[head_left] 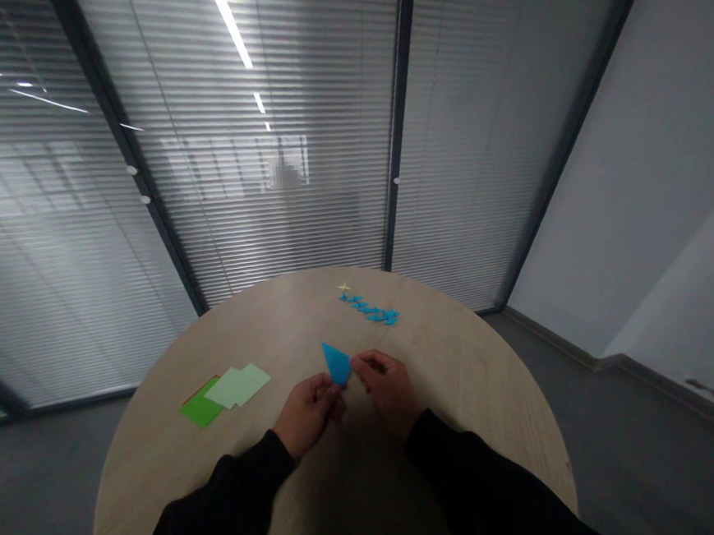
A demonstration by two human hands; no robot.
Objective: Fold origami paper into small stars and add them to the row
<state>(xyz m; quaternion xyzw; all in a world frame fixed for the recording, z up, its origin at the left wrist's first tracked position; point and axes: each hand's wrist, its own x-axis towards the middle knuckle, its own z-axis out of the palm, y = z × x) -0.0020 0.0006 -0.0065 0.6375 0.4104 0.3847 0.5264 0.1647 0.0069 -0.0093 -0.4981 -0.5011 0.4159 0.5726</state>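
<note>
A blue folded paper (pixel 336 361), pointed like a kite, is held just above the round wooden table (pixel 464 374). My left hand (pixel 307 414) pinches its lower left edge with closed fingers. My right hand (pixel 386 387) pinches its lower right edge, fingers curled. Both arms wear black sleeves. The paper's tip points away from me to the upper left.
A small stack of green paper sheets (pixel 226 391) lies on the table's left. A row of small blue folded figures (pixel 369 308) and one yellowish folded figure (pixel 344 287) sit near the far edge. Glass walls with blinds stand behind the table.
</note>
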